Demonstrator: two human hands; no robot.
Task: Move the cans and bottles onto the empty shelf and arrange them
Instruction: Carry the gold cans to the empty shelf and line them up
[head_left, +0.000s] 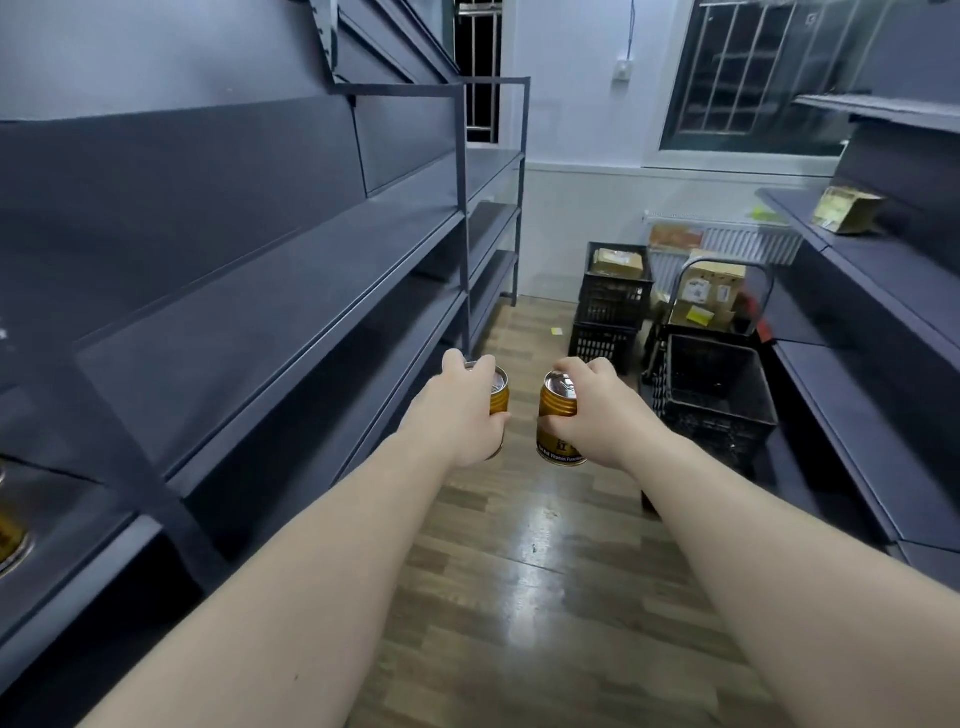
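L hand (465, 415) & R hand (589, 415) each wrap one small gold metal can (556, 415); rigid, smooth, prob. slippery, so I grip mid-body, upright

One head-worn wide-angle view, facing forward and down the aisle (519, 571), left hand (462, 415) and right hand (597, 421) near, shelves (260, 312) flanking
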